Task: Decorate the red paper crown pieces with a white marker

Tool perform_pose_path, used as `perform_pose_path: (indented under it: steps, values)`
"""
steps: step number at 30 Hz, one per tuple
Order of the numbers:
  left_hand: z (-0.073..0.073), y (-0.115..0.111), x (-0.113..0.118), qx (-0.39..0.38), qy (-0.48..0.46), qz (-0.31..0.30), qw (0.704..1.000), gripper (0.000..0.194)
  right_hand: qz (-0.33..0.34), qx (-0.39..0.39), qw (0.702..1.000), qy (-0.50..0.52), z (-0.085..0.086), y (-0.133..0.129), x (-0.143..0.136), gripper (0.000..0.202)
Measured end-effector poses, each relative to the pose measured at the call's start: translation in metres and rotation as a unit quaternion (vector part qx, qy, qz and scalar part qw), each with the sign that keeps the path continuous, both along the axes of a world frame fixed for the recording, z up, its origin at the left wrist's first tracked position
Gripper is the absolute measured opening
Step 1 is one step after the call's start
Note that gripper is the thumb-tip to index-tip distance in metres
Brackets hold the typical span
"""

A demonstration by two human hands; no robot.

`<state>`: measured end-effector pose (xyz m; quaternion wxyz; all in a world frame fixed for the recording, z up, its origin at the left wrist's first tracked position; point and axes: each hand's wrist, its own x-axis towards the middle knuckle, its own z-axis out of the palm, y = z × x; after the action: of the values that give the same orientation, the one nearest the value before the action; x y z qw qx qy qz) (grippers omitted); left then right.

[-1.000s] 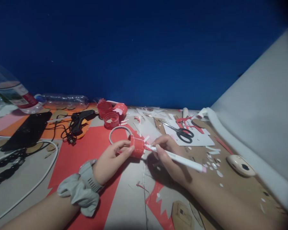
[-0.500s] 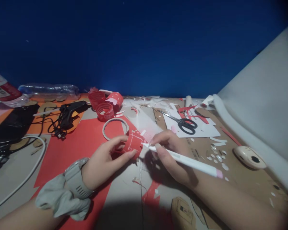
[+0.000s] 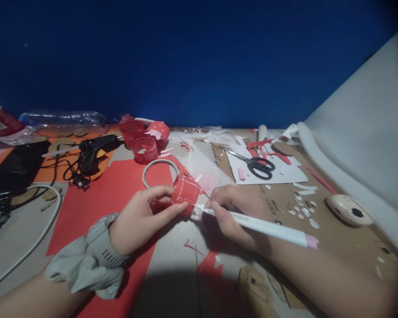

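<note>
My left hand [image 3: 149, 212] is closed around a red paper ring [image 3: 185, 190] marked with white dashed lines, its thumb on the near side. Between the fingers of my right hand [image 3: 228, 207] is a white marker [image 3: 265, 229] with a pink end. The marker's tip meets or nearly meets the lower right edge of the ring. Just behind the ring lies a roll of tape [image 3: 145, 173], almost used up. Red paper [image 3: 102, 198] is spread beneath my left hand.
Black-handled scissors [image 3: 261, 168] lie on white paper at the right. Farther right is a cream rounded device [image 3: 348, 209]. A black glue gun [image 3: 97, 152] with its cord rests at the left, near a clear plastic bottle [image 3: 66, 121]. Red rings [image 3: 145, 150] stand at the back.
The marker tip has shifted slightly down along the ring's right edge. The ring has turned a little in my left hand. The whole view has shifted slightly.
</note>
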<state>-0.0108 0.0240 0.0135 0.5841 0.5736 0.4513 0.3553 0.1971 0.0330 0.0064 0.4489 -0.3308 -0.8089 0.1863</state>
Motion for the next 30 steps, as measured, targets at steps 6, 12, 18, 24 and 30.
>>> perform_pose_path:
  steps: [6,12,18,24,30]
  values:
    - [0.0022,0.0013,0.001,0.004,-0.007,-0.001,1.0,0.008,-0.006,-0.038,0.999,-0.035,0.0117,-0.0027,-0.0019,0.016]
    - [-0.0003,-0.0003,-0.0008,0.002,-0.008,-0.002,1.0,0.01,-0.001,-0.04,0.999,-0.028,0.0056,-0.001,0.0001,0.014]
    - [-0.0006,-0.0004,-0.0006,0.002,-0.006,-0.002,1.0,0.011,0.0,-0.073,0.996,-0.047,0.0044,-0.0002,0.0013,0.013]
    - [-0.0003,0.0001,0.0003,0.012,-0.004,0.002,1.0,0.009,-0.018,-0.076,0.997,-0.019,0.0038,-0.0005,0.0028,0.011]
    - [0.0003,0.0007,-0.0003,0.015,0.003,0.002,1.0,0.009,0.001,-0.077,0.997,-0.027,0.0062,-0.0013,0.003,0.011]
